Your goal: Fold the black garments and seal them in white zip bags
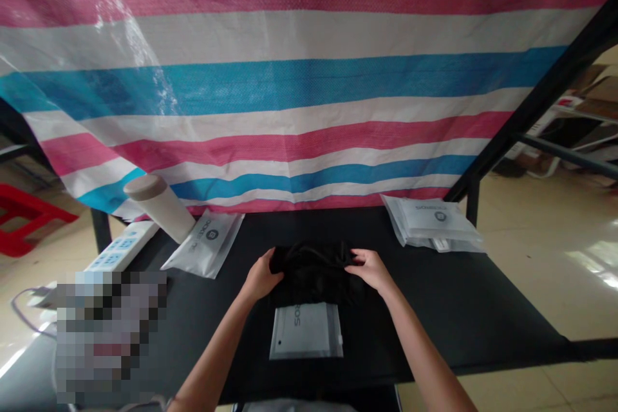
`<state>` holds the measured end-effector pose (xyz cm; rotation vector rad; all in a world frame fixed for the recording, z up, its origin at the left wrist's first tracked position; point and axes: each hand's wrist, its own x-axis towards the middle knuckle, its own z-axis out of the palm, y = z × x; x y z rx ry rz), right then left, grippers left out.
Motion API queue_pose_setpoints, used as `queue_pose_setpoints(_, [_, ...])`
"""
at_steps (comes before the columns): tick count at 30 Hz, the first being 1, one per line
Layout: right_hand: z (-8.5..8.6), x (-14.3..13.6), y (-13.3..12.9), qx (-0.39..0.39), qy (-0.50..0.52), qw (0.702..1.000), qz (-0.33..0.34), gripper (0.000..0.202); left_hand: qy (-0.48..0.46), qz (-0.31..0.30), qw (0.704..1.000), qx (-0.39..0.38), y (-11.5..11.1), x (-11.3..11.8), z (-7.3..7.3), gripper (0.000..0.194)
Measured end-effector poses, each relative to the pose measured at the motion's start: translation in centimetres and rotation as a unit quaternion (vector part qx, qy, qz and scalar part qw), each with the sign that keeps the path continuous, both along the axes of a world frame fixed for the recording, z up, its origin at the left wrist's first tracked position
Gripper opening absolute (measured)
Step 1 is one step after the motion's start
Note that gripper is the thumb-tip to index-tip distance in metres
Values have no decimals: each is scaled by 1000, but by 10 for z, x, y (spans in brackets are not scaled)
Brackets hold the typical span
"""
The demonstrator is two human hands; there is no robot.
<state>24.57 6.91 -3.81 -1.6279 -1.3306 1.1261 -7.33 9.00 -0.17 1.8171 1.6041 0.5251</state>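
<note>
A bunched piece of black fabric lies on the black tabletop in front of me; its exact kind cannot be made out. My left hand grips its left edge with thumb and fingers. On the opposite side, my right hand pinches the upper right edge. Just below the cloth, partly covered by it, lies a frosted plastic zip bag with dark lettering and a slider at its right side.
Frosted printed bags sit at the left, and a stack of similar bags at the back right. A white bottle and a power strip stand at the left edge. A striped tarp hangs behind the table.
</note>
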Motion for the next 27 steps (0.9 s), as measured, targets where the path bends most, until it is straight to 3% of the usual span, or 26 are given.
queue_pose_setpoints(3, [4,-1,0,0,32,999,-5,45,-18,14,998,50,-1,-4,-11,79])
queue_pose_setpoints(7, [7,-2,-2,6,44,999,-3,32,-41,34,993,105,-7,-7,-24,82])
queue_pose_setpoints(11, [8,1,-3,30,29,998,36,19,-163,-30,983,73,-15,-8,-20,85])
queue_pose_setpoints(15, [10,4,-5,49,14,997,53,28,-223,-50,973,42,-20,-6,-9,92])
queue_pose_setpoints(17, [11,4,-7,60,14,997,54,31,-237,-48,970,32,-21,-4,-6,80])
queue_pose_setpoints(21, [13,3,-17,124,-5,989,85,9,-245,-88,965,39,-22,-1,-3,11])
queue_pose_setpoints(27, [15,8,-34,190,-13,975,112,25,-218,-122,959,135,-30,-4,-3,21])
